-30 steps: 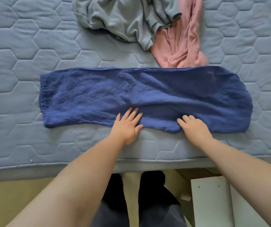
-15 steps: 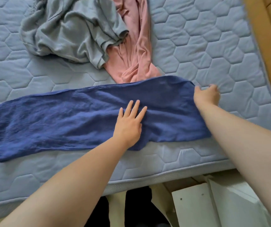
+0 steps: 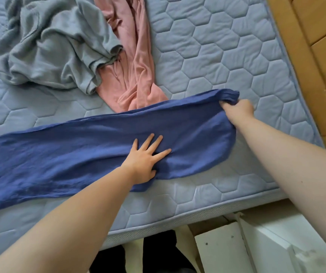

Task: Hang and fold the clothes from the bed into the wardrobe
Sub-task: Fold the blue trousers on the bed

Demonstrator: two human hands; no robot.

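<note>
Left hand [image 3: 145, 160], fingers spread flat, presses the blue garment [image 3: 79, 152] lying across the mattress [image 3: 217, 56]; right hand [image 3: 238, 110] grasps its bunched end (at 2 o'clock). Grey garment [image 3: 50, 46] and pink garment [image 3: 136, 79] heaped at 11 o'clock.

The left hand [image 3: 144, 162] and right hand [image 3: 239, 110] are bare, as are the left forearm [image 3: 83, 209] and right forearm [image 3: 296, 164]. A small dark spot [image 3: 302, 181] marks the right forearm. Dark clothing [image 3: 158, 251] covers the legs.
</note>
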